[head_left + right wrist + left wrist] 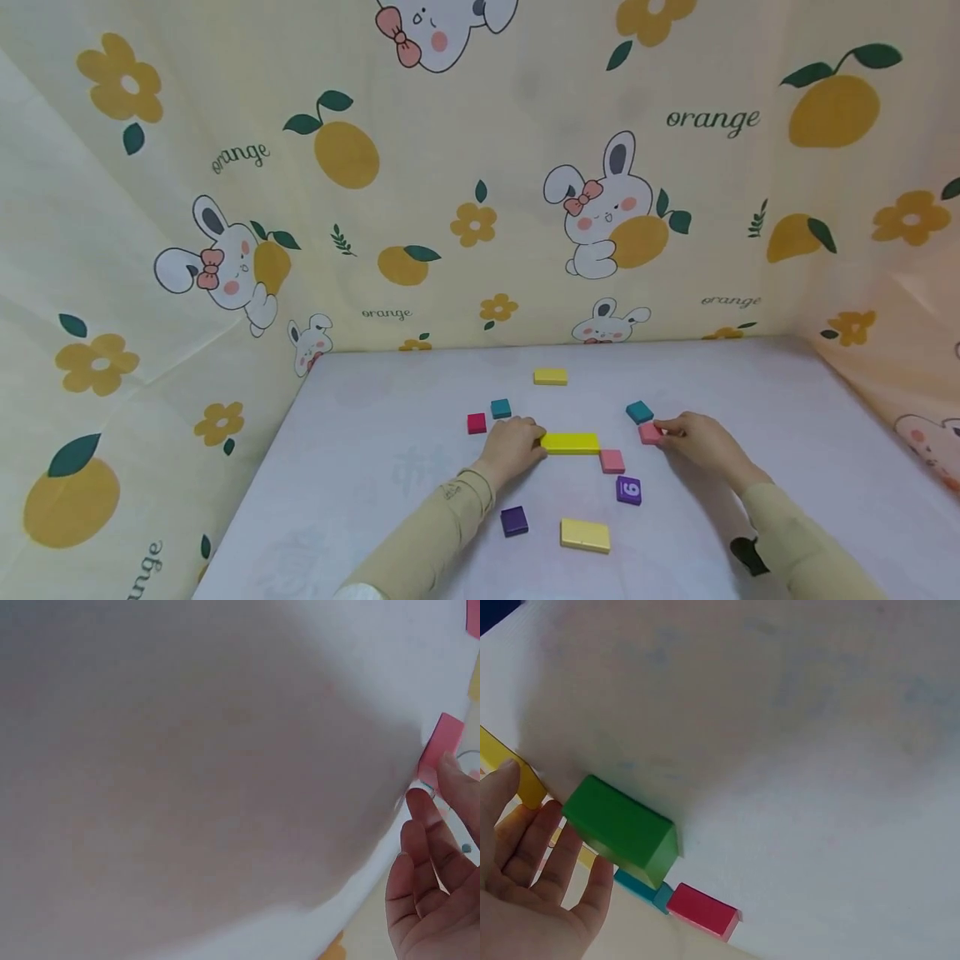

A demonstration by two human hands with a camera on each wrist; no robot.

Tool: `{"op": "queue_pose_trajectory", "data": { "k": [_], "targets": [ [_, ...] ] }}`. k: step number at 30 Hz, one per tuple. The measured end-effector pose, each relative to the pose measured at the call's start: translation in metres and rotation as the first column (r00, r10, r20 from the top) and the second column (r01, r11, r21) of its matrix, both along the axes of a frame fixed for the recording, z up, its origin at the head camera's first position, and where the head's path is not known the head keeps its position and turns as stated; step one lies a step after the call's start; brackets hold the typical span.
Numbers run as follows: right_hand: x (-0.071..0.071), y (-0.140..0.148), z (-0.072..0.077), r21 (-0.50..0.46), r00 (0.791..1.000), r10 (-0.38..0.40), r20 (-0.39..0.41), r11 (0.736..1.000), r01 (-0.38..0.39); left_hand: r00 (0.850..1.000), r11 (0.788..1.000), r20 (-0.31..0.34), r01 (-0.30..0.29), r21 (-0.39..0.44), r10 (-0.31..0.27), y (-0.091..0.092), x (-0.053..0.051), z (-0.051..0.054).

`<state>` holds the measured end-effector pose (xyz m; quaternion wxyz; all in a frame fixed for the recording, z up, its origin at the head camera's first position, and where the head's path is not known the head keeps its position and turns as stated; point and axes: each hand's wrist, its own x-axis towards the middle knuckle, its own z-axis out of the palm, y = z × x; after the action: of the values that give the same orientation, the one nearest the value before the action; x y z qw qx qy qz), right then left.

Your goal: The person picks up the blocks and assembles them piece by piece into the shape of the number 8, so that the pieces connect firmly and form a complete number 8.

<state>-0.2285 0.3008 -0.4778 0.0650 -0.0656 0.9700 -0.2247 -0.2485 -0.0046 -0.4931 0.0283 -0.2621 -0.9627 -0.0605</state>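
In the head view my left hand (pixel 513 448) grips the left end of a long bright yellow block (pixel 572 443). The left wrist view has the thumb on that yellow block (pixel 531 786) and a green block (pixel 621 825) beside the fingers of the hand (pixel 544 862); the hand hides the green block from the head view. My right hand (pixel 708 446) pinches a pink block (pixel 649 433) between thumb and finger, just below a teal block (pixel 640 412). Seen from the right wrist, the hand (pixel 439 862) has its thumb on the pink block (pixel 442 744).
A second pink block (pixel 612 461) touches the yellow block's right end. Nearer lie a purple block marked with a digit (pixel 628 491), a dark purple block (pixel 514 522) and a pale yellow block (pixel 585 536). Farther back are red (pixel 476 423), teal (pixel 501 408) and yellow (pixel 551 377) blocks.
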Motion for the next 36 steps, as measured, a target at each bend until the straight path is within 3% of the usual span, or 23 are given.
{"op": "queue_pose_trajectory", "data": {
  "k": [10,22,36],
  "targets": [
    [-0.008,-0.026,0.000,0.005,0.999,-0.014,0.039,1.000,0.014,1.000,1.000,0.008,-0.002,0.012,0.002,0.000,0.001,0.002],
    [-0.019,-0.055,0.000,0.009,0.997,0.037,0.061,0.999,-0.038,1.000,0.999,-0.018,0.016,0.046,-0.015,-0.001,0.002,0.001],
    [-0.021,-0.063,0.001,-0.028,0.997,0.037,0.066,0.999,-0.035,1.000,0.999,-0.019,0.017,0.031,-0.017,-0.002,0.000,0.000]
  ]
}}
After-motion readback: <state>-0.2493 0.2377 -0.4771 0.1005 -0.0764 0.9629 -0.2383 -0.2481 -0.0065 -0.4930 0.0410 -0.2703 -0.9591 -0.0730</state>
